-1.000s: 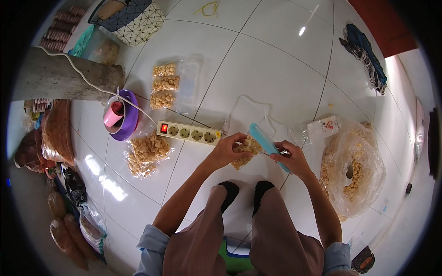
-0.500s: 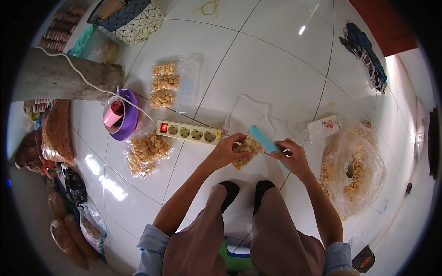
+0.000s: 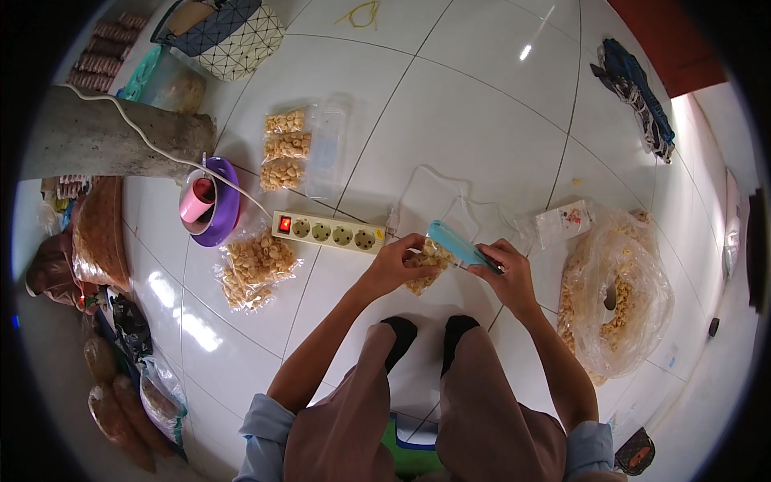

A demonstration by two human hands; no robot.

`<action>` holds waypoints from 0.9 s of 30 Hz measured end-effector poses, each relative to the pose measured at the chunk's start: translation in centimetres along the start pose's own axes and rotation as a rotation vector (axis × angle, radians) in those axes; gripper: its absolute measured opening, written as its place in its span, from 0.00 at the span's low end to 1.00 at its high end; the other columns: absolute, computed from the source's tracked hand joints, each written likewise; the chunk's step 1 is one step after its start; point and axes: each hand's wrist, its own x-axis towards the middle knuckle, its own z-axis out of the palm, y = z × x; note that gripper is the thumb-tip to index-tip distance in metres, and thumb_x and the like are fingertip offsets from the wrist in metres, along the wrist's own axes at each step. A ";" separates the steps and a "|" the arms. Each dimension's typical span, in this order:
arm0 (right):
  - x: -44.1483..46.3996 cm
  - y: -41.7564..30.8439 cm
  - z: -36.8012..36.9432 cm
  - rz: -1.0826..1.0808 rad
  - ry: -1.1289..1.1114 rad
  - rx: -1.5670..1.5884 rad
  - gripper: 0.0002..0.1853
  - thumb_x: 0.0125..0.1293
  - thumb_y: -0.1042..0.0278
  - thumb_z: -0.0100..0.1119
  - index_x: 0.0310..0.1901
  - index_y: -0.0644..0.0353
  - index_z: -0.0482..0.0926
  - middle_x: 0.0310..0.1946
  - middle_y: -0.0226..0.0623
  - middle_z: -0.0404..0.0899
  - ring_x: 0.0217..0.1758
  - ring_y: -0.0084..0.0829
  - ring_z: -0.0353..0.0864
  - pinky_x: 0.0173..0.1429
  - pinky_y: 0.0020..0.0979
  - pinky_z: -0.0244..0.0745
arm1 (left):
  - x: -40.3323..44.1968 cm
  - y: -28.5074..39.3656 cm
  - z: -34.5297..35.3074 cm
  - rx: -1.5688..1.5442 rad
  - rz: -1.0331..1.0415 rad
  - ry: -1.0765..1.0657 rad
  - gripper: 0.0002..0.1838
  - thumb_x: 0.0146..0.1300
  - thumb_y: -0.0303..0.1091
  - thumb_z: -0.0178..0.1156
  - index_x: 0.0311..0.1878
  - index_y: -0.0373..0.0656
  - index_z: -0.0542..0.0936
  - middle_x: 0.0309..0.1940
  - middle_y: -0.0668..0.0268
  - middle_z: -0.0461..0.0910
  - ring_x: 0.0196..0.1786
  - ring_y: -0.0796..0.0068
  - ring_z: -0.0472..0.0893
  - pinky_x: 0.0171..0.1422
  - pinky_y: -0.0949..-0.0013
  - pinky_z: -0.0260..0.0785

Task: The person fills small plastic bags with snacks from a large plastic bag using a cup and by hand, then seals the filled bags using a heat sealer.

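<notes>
My left hand [image 3: 395, 267] pinches a small clear plastic bag of pale yellow snacks [image 3: 426, 269] at its left side. A light-blue hair straightener [image 3: 459, 243] is in my right hand [image 3: 511, 277], my fingers wrapped round its right end. Its arms lie nearly together across the bag's upper right edge; how much plastic is between them I cannot make out. Just left of my hands lies a cream power strip [image 3: 331, 232] with a lit red switch and a white plug at its right end. A white cord [image 3: 424, 167] loops over the floor behind the straightener.
Filled snack bags [image 3: 255, 267] lie left of the strip, and three packed portions [image 3: 287, 148] beyond it. At right stands a large open bag of snacks [image 3: 618, 293] beside a small printed packet [image 3: 564, 218]. A purple basin [image 3: 227, 210] holds a pink cup [image 3: 197, 201] near the pillar [image 3: 120, 136].
The straightener's arms have come closer together, and it has swung slightly left and down over the bag's edge. My right fingers have closed further round it. My left hand has barely moved.
</notes>
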 end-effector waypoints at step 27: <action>0.4 0.6 -0.2 -0.018 -0.048 -0.017 0.21 0.48 0.69 0.70 0.45 0.65 0.78 0.35 0.38 0.76 0.35 0.31 0.79 0.41 0.28 0.75 | 0.0 0.3 -0.2 -0.003 -0.054 -0.033 0.28 0.51 0.33 0.69 0.54 0.35 0.69 0.44 0.64 0.75 0.44 0.78 0.77 0.49 0.74 0.70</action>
